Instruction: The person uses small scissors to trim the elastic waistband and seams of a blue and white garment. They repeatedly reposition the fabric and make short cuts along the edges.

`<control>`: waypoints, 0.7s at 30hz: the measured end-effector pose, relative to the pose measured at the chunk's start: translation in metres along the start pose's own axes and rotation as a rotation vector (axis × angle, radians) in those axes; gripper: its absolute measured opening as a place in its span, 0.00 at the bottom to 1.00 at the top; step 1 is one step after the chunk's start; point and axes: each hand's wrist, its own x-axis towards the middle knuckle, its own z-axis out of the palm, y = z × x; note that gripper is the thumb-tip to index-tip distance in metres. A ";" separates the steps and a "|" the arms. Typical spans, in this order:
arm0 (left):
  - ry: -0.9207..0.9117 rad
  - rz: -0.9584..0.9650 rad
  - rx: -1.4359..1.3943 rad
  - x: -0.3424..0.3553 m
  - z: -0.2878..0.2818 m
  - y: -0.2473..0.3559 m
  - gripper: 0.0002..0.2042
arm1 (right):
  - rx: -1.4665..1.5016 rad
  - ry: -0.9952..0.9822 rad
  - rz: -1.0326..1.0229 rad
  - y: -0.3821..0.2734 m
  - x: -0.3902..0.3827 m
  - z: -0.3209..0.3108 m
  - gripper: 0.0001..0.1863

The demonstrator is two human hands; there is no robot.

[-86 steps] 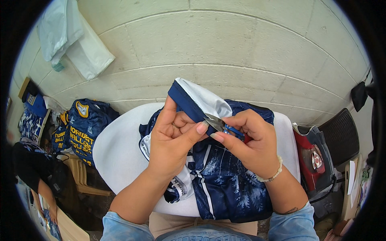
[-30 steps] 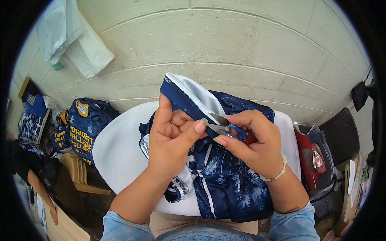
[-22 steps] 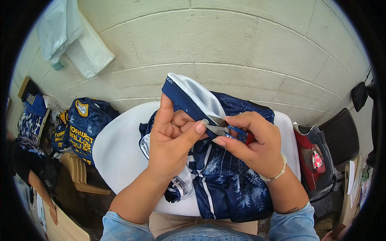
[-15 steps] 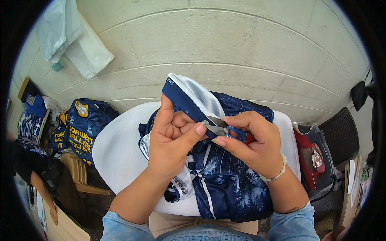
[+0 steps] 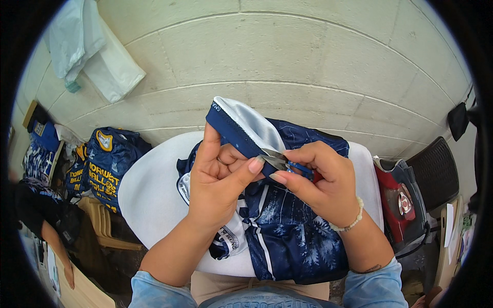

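Note:
A navy and white printed jersey (image 5: 287,231) lies over a round white table (image 5: 149,190) and my lap. My left hand (image 5: 218,179) pinches the jersey's dark blue hem and lifts it, showing the pale lining (image 5: 251,120). My right hand (image 5: 318,179) grips small thread snips (image 5: 280,160) with a blue handle. Their metal blades point left and touch the hem right beside my left thumb tip.
A stack of folded navy and yellow garments (image 5: 100,164) rests on a chair at the left. White plastic bags (image 5: 92,49) hang on the concrete wall. A red bag (image 5: 400,205) and a black chair (image 5: 434,169) stand at the right. Another person's arm (image 5: 56,246) shows at lower left.
The lifted hem has shifted slightly left and back up. Both hands stay at the same spot, with the snips held against the hem.

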 end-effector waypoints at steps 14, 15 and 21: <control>0.000 -0.043 0.012 0.004 0.001 0.001 0.43 | 0.299 0.045 0.299 0.006 0.001 0.004 0.18; -0.002 -0.069 0.013 0.004 0.002 0.001 0.44 | 0.448 0.083 0.379 0.006 0.003 0.007 0.19; -0.023 -0.132 -0.053 0.004 0.001 -0.003 0.46 | 0.038 -0.069 0.213 0.000 0.000 0.005 0.14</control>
